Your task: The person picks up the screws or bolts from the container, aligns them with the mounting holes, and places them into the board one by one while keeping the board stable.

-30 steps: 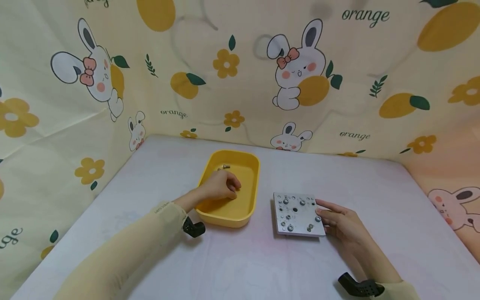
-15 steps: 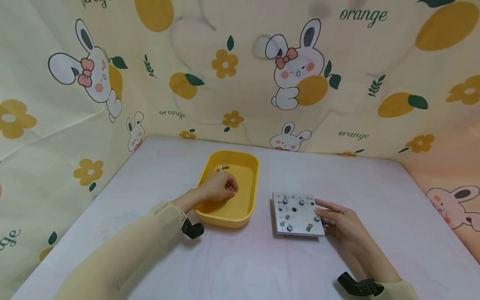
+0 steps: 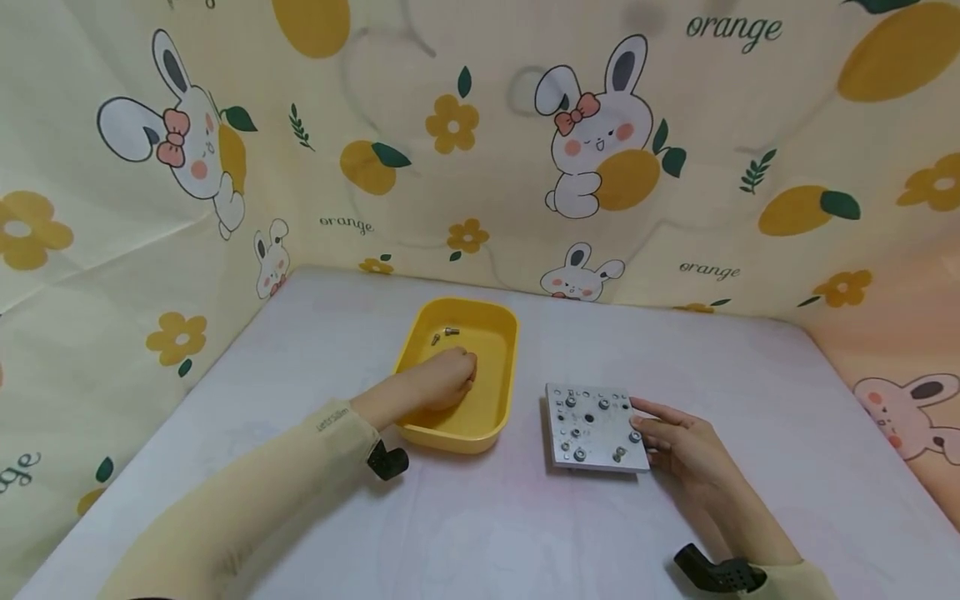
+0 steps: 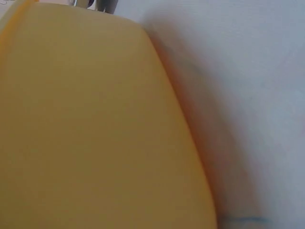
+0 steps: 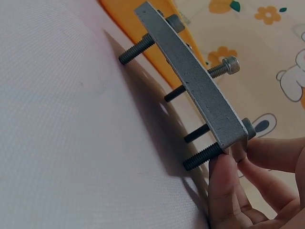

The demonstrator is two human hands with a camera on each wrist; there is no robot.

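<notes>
My left hand is down inside a yellow tray, knuckles up and fingers bent. Its fingertips are hidden, so whether it pinches anything does not show. Two small screws lie beyond it at the tray's far left. My right hand grips the right edge of a square metal plate with thumb and fingers. Several socket-head bolts stand in the plate's holes. In the right wrist view, threaded bolt shanks stick out under the plate, and one bolt head stands higher than the others.
A white cloth covers the table. A printed curtain closes off the back and sides. The left wrist view is mostly the tray's outer wall, with dark metal pieces at its top edge.
My left hand has turned over inside the tray, its knuckles now hiding the thumb and fingertips, and both loose screws show more fully. The right hand and the plate stay in place.
</notes>
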